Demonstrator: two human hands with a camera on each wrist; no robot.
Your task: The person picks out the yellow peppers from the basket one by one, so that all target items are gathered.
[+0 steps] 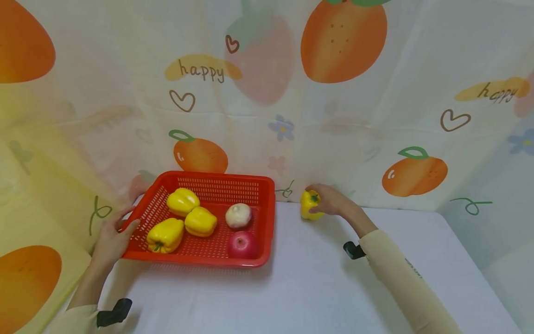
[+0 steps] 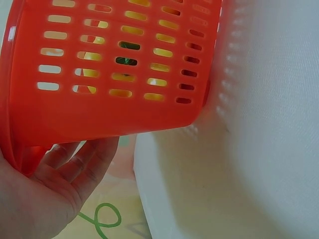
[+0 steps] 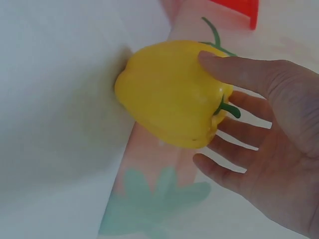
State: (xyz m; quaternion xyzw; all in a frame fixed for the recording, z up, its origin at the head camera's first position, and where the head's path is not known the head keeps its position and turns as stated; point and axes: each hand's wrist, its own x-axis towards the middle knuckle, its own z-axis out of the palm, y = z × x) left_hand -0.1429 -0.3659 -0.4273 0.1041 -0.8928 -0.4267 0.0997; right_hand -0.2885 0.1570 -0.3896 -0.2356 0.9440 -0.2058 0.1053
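Note:
My left hand [image 1: 109,241] grips the left rim of a red plastic basket [image 1: 196,260]; in the left wrist view the fingers [image 2: 92,162] curl under that rim. Inside the basket lie three yellow bell peppers [image 1: 165,234], a garlic bulb [image 1: 238,215] and a red apple [image 1: 243,246]. To the basket's right, my right hand [image 1: 331,199] holds another yellow bell pepper [image 1: 308,205] near the back edge of the table. Its green stem [image 3: 230,109] faces the palm in the right wrist view, with the thumb [image 3: 219,67] on one side and the fingers around the other.
A white-covered table [image 1: 300,292] carries the basket. Right behind it hangs a pale curtain [image 1: 342,120] printed with fruit and hearts, which also runs along the left side. Dark camera mounts [image 1: 353,250] sit at both wrists.

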